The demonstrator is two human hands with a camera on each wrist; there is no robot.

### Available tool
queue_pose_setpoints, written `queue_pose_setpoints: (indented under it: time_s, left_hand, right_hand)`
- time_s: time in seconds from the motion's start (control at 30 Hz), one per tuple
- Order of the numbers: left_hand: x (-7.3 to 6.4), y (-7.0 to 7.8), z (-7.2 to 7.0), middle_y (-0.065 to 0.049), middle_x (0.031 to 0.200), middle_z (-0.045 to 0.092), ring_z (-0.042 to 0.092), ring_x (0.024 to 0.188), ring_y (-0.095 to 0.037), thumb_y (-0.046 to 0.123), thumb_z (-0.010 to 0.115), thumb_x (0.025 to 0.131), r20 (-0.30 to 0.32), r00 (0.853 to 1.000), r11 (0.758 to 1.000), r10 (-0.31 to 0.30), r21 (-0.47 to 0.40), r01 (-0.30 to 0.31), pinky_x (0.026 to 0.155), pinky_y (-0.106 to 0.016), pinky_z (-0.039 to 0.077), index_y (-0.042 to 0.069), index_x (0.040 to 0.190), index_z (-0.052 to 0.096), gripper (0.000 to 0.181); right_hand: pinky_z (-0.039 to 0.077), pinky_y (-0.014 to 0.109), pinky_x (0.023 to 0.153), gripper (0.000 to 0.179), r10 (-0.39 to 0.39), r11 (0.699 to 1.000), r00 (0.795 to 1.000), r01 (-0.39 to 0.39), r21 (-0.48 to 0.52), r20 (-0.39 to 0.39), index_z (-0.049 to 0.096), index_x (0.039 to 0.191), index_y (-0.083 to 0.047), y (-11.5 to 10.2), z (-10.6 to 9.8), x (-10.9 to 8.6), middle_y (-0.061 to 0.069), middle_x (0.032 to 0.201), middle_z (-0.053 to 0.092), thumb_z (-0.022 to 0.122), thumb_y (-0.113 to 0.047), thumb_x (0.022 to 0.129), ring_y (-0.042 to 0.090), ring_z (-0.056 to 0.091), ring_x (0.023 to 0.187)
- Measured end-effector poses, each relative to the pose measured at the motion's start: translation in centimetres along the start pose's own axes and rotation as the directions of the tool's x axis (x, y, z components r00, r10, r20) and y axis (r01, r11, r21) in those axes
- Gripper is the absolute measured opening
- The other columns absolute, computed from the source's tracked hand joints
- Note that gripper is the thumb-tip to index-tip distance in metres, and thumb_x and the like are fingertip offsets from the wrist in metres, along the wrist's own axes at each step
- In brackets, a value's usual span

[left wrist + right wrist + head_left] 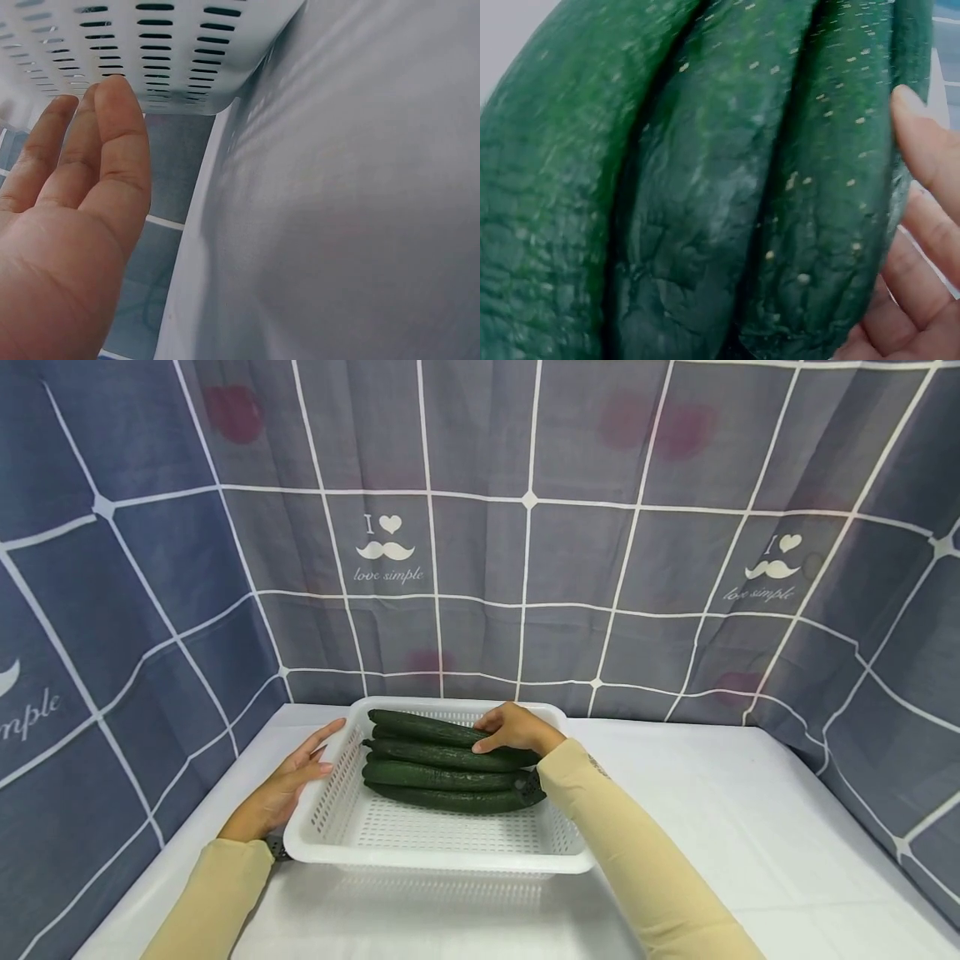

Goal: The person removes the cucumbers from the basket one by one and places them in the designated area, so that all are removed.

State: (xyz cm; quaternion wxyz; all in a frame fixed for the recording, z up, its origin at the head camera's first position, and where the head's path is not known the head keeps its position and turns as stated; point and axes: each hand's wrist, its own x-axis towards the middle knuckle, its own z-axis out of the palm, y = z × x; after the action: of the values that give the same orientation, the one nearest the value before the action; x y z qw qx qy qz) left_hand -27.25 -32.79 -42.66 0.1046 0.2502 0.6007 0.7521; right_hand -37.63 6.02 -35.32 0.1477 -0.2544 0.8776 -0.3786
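Observation:
Several long dark green cucumbers (pixel 442 777) lie side by side in a white plastic basket (pixel 465 860), toward its far side. My right hand (pixel 513 729) grips the farthest cucumber (pixel 420 725) near its right part, thumb on the near side. In the right wrist view, cucumbers (pixel 697 195) fill most of the picture, and the fingers (pixel 911 274) reach round behind. On the basket's left side is my left hand (pixel 288 781), its fingers fairly straight along the outer wall. The left wrist view shows these fingers (pixel 120 142) by the slotted wall (pixel 157 45).
A white cloth covers the table (pixel 697 793) under the basket. Grey-blue checked curtains (pixel 480 552) with white lines enclose the table at the back and on both sides. The basket's near floor (pixel 450 833) shows in front of the cucumbers.

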Motion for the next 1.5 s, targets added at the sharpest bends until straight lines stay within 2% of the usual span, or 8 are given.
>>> queue_pose_setpoints:
  time_s: [0.17, 0.33, 0.5, 0.73, 0.97, 1.23, 1.5]
  left_hand:
    - [0.0, 0.0, 0.0, 0.009, 0.149, 0.057, 0.061, 0.129, -0.014, 0.004, 0.053, 0.107, 0.0, 1.0, 1.0, 0.007, -0.002, -0.007, 0.096, -0.037, 0.058, 0.044, 0.157, 0.049, 0.065]
    - [0.1, 0.0, 0.0, 0.008, 0.148, 0.058, 0.062, 0.127, -0.014, 0.002, 0.052, 0.107, 0.007, 1.0, 1.0, 0.018, -0.008, -0.018, 0.096, -0.037, 0.058, 0.043, 0.158, 0.049, 0.065]
    - [0.1, 0.0, -0.1, 0.008, 0.149, 0.058, 0.062, 0.127, -0.014, 0.002, 0.051, 0.107, 0.02, 1.0, 1.0, 0.022, -0.009, -0.022, 0.096, -0.036, 0.057, 0.043, 0.159, 0.048, 0.066]
    - [0.1, 0.1, -0.1, 0.009, 0.149, 0.058, 0.062, 0.127, -0.014, 0.005, 0.053, 0.107, 0.011, 1.0, 1.0, 0.004, -0.01, -0.004, 0.097, -0.037, 0.057, 0.043, 0.16, 0.046, 0.065]
    - [0.0, -0.1, -0.3, 0.009, 0.149, 0.058, 0.062, 0.127, -0.014, 0.004, 0.052, 0.108, 0.013, 1.0, 1.0, 0.0, -0.018, 0.0, 0.097, -0.037, 0.057, 0.043, 0.159, 0.045, 0.065]
    - [0.0, 0.1, -0.3, 0.007, 0.149, 0.058, 0.063, 0.127, -0.014, 0.003, 0.051, 0.108, 0.015, 1.0, 1.0, 0.011, -0.026, -0.01, 0.097, -0.037, 0.058, 0.042, 0.159, 0.045, 0.065]
    - [0.0, 0.1, 0.0, 0.009, 0.15, 0.056, 0.061, 0.13, -0.014, 0.004, 0.052, 0.108, 0.029, 0.999, 0.999, 0.013, -0.035, -0.012, 0.098, -0.037, 0.057, 0.043, 0.16, 0.046, 0.065]
  right_hand:
    - [0.053, 0.042, 0.107, 0.042, 0.0, 1.0, 0.999, 0.001, 0.023, -0.043, 0.075, 0.129, 0.004, -0.1, 0.3, 0.3, 0.018, 0.132, 0.074, 0.088, -0.006, 0.091, 0.034, 0.066, 0.128]
    - [0.057, 0.041, 0.099, 0.034, -0.047, 0.999, 0.993, 0.044, -0.028, -0.112, 0.081, 0.118, 0.001, -0.2, 0.3, 0.4, 0.014, 0.12, 0.079, 0.091, -0.005, 0.086, 0.031, 0.072, 0.116]
    - [0.058, 0.042, 0.098, 0.032, -0.072, 0.997, 0.99, 0.066, -0.049, -0.122, 0.083, 0.115, 0.0, -0.3, 0.3, 0.4, 0.012, 0.118, 0.08, 0.092, -0.004, 0.085, 0.03, 0.072, 0.113]
    - [0.057, 0.044, 0.099, 0.032, -0.118, 0.991, 0.985, 0.109, -0.084, -0.124, 0.082, 0.115, 0.0, -0.4, 0.1, 0.5, 0.01, 0.117, 0.08, 0.092, -0.005, 0.085, 0.03, 0.071, 0.113]
    - [0.057, 0.045, 0.099, 0.035, -0.157, 0.987, 0.976, 0.149, -0.066, -0.154, 0.082, 0.118, 0.0, -0.4, 0.0, 0.3, 0.011, 0.119, 0.08, 0.091, -0.007, 0.085, 0.035, 0.071, 0.116]
    - [0.058, 0.045, 0.097, 0.034, -0.193, 0.981, 0.964, 0.183, -0.07, -0.185, 0.084, 0.117, -0.005, -0.8, -0.4, 0.1, 0.007, 0.118, 0.081, 0.091, -0.01, 0.084, 0.032, 0.072, 0.115]
    - [0.058, 0.047, 0.097, 0.032, -0.212, 0.977, 0.956, 0.214, -0.01, -0.202, 0.083, 0.116, -0.003, -1.2, -1.0, -0.7, 0.011, 0.117, 0.081, 0.09, -0.006, 0.084, 0.035, 0.072, 0.115]
